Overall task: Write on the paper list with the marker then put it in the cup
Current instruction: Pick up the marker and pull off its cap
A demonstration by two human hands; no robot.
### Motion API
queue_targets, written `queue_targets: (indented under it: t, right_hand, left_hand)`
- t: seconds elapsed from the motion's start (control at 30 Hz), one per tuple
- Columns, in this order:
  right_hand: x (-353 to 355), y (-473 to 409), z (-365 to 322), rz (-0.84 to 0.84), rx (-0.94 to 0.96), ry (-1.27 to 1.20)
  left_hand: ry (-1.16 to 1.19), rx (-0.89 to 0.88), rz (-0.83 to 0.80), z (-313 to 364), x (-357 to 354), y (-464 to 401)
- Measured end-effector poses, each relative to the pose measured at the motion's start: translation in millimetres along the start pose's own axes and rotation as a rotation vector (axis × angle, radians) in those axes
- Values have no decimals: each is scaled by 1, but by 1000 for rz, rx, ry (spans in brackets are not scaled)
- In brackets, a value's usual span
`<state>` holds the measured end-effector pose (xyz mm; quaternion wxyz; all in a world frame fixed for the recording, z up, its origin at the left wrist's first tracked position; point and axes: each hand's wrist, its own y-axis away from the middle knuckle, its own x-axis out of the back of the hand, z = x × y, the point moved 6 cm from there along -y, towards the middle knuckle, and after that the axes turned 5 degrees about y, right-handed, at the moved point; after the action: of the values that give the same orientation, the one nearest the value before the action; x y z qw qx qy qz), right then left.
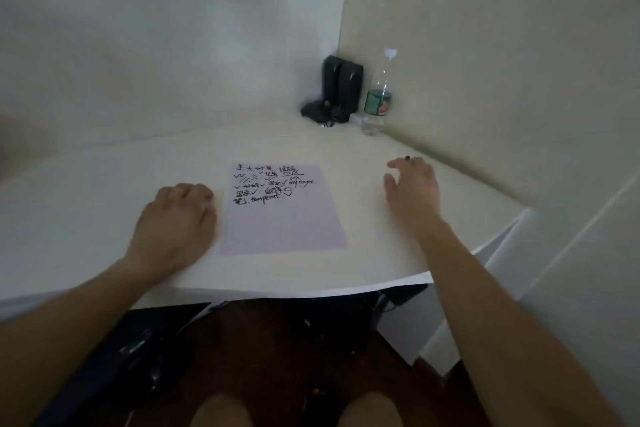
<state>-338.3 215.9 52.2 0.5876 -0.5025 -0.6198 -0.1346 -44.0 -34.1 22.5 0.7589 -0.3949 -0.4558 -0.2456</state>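
Pale lilac paper point(282, 215) with black writing, white table point(104, 191), black speakers point(343, 83), green-labelled clear bottle point(378, 97).

One paper list point(282, 210) on the tabletop point(104, 218); beyond it, two black speakers point(342, 83), one water bottle point(378, 97), one marker point(407, 158).

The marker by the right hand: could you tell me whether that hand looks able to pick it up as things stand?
Probably yes. The right hand hovers open right at the marker, whose dark tip shows past the fingers, and nothing on the table lies between them.
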Motion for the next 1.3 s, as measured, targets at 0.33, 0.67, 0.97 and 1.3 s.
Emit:
queue_targets:
  t: [0.33,0.67,0.97,1.3]
  right_hand:
    - [-32,-39,34,-20,-185,171]
    - [3,17,-10,204,-263,-490]
    - [-1,71,-139,-28,66,-845]
    - [-12,2,-186,-320,-60,-1423]
  left_hand:
    - [-18,7,64,-4,-1,-6]
    - [57,53,24,-3,6,-2]
    - [359,-36,52,7,21,8]
    - [860,-153,176,6,49,-65]
